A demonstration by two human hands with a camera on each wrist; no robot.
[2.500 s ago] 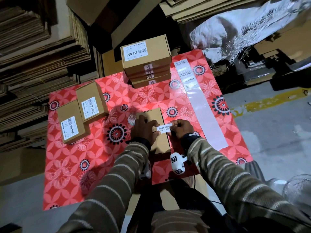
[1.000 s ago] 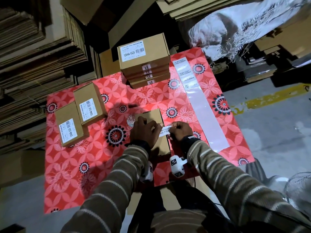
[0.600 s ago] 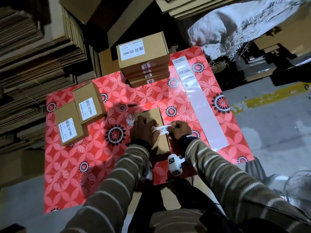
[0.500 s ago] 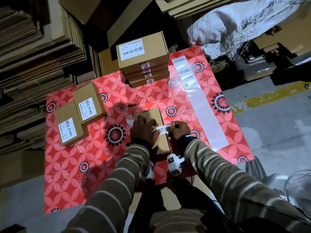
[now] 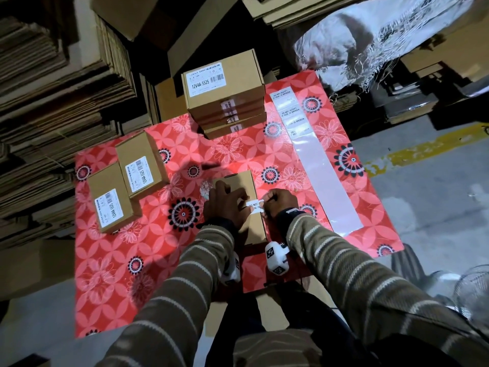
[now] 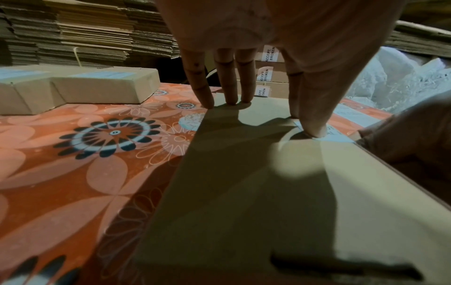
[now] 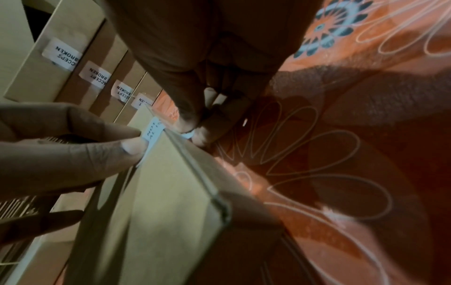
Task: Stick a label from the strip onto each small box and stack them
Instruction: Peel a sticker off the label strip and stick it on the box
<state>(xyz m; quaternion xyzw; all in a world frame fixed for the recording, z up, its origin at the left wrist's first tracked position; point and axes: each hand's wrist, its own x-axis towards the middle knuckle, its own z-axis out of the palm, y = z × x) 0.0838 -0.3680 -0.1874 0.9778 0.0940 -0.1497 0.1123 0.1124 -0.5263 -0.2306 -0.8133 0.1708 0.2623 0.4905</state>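
A red flowered cloth (image 5: 111, 274) covers the work surface, with a stack of four labelled boxes (image 5: 227, 102) at the far edge, the long label strip (image 5: 325, 176) lying to its right, and two more boxes (image 5: 127, 181) at the left. Near the person lies one small box (image 5: 254, 226); the left hand (image 5: 227, 205) rests on its top, fingers spread and straight, thumb pressing one end of a white label (image 5: 255, 206). The right hand (image 5: 279, 203) pinches the label's other end at the box's right edge
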